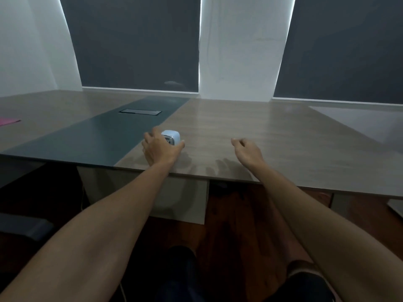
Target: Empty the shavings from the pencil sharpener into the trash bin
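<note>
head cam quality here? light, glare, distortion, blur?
Head view: dim room, light leaking around the dark blinds; soft sheen and hand shadows on the table; wide-angle bowing of walls and table edge; slight softness on the left hand around the sharpener; right hand fairly sharp.

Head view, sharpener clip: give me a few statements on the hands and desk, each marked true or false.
1. The left hand is wrapped around the pencil sharpener. True.
2. The sharpener is lifted well clear of the table. False: it sits on the tabletop.
3. The right hand holds a pencil. False: it is empty, fingers loosely curled, apart from the sharpener.
4. A trash bin stands on the table beside the sharpener. False: no bin shows in this view.
5. A pink sheet lies at the table's far left edge. True.
</note>
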Demonstrator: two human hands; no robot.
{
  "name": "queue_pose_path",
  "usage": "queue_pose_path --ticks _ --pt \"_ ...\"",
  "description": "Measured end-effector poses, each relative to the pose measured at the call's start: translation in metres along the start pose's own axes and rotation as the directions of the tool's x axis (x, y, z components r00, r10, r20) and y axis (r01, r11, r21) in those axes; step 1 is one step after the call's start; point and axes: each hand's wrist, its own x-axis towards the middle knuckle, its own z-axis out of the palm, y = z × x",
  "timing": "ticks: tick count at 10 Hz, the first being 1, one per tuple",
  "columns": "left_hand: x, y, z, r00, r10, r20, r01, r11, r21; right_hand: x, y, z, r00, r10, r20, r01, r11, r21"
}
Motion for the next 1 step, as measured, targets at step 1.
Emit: queue_pose_path --ticks 1 --pt "-0.0092 0.0230 0.0089 0.976 0.218 -0.024 -0.216 0.974 0.074 0.0043 0.0200 -0.0218 0.998 -0.036 -0.058 0.026 0.986 -0.164"
